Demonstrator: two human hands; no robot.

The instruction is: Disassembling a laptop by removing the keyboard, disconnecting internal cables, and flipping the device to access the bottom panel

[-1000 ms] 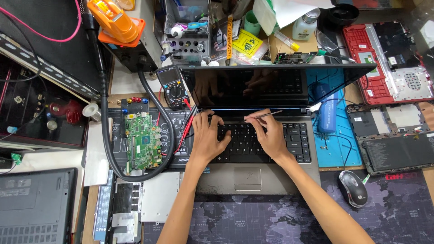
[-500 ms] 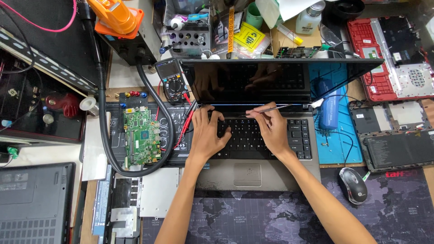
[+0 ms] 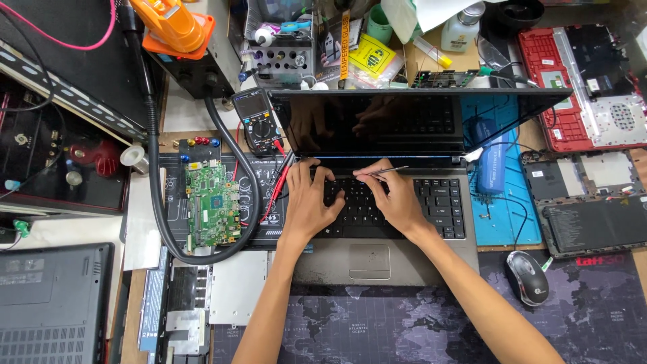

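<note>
- Right hand (image 3: 397, 202): grip closed on thin metal tweezers (image 3: 385, 172); resting on laptop keyboard (image 3: 441, 205)
- Left hand (image 3: 306, 202): grip empty, fingers spread on keys
- Laptop (image 3: 367, 259): open on counter; green circuit board (image 3: 213, 212) left; mouse (image 3: 527, 277) right

i see a green circuit board (image 3: 213, 210) with a black hose (image 3: 156, 202) looping around it, a multimeter (image 3: 257, 121) just above-right of the board, and a mouse (image 3: 527, 277) far right of it.
</note>
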